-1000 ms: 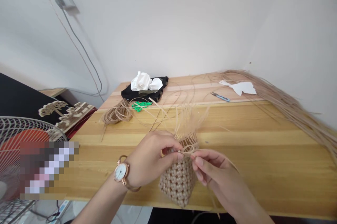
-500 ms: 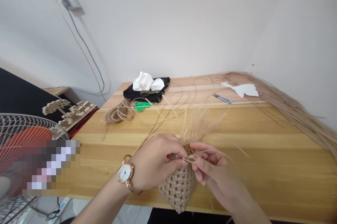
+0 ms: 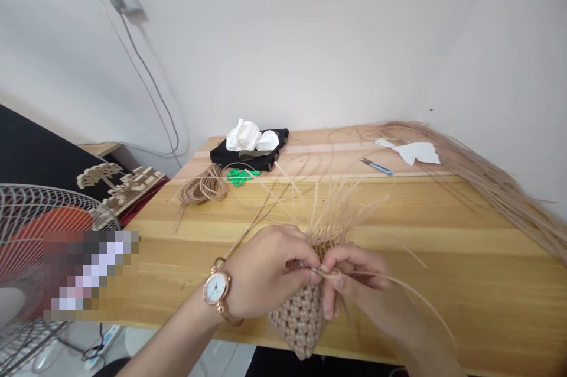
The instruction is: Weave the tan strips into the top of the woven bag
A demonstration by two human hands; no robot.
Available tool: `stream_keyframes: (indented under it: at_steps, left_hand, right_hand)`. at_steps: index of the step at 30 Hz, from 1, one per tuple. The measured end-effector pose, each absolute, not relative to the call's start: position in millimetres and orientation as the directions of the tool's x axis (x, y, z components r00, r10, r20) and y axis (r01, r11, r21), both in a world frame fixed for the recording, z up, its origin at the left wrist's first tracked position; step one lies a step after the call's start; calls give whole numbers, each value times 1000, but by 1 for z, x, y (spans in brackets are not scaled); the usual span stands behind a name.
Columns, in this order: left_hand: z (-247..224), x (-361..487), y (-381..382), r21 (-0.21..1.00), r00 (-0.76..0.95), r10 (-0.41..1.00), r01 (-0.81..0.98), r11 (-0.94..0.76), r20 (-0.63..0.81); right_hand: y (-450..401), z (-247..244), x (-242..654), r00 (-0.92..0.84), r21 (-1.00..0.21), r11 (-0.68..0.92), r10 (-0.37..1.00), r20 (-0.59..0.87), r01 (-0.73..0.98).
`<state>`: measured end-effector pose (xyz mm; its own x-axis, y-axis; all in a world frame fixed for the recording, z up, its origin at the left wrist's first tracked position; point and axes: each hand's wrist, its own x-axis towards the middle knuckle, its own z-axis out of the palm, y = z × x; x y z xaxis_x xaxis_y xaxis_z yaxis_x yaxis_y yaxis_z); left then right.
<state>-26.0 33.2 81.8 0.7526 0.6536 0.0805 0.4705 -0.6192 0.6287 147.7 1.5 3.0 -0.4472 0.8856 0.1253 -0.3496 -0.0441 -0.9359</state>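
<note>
A small woven basket (image 3: 297,321) in beige strands hangs below my hands at the table's front edge, its pointed bottom toward me. Loose strand ends (image 3: 341,211) fan up from its far rim. My left hand (image 3: 279,267), with a watch (image 3: 216,288) on the wrist, pinches a strand at the near rim. Opposite it, my right hand (image 3: 361,282) grips a strand between thumb and index finger, the two fingertips almost meeting the left ones. From the right hand a long strand (image 3: 420,297) curves out to the right. Part of the rim is hidden behind my fingers.
Along the right lies a long bundle of strands (image 3: 491,182). Small thread snips (image 3: 376,166) and white paper (image 3: 416,152) lie at the back. Further left are a black pouch (image 3: 219,155) with tissue, a strand coil (image 3: 204,185) and a green item (image 3: 241,176). A fan (image 3: 57,211) stands left.
My right fingers have closed in on the strand near the left fingertips, flattening its loop. The strand's tail now arcs out to the right. My left hand keeps its pinch; the view shifts slightly.
</note>
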Motion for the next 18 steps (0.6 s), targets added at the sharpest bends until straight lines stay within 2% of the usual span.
stream_keyframes:
  at_steps: [5, 13, 18]
  left_hand:
    - [84, -25, 33, 626, 762, 642, 464, -627, 79]
    - [83, -22, 30, 638, 786, 615, 442, -631, 64]
    - [81, -23, 30, 642, 742, 663, 459, -613, 103]
  right_hand:
    - [-3, -4, 151, -449, -928, 30, 869, 208, -373]
    - [-1, 15, 154, -385, -961, 167, 890, 243, -219]
    - [5, 16, 150, -357, -922, 120, 897, 259, -368]
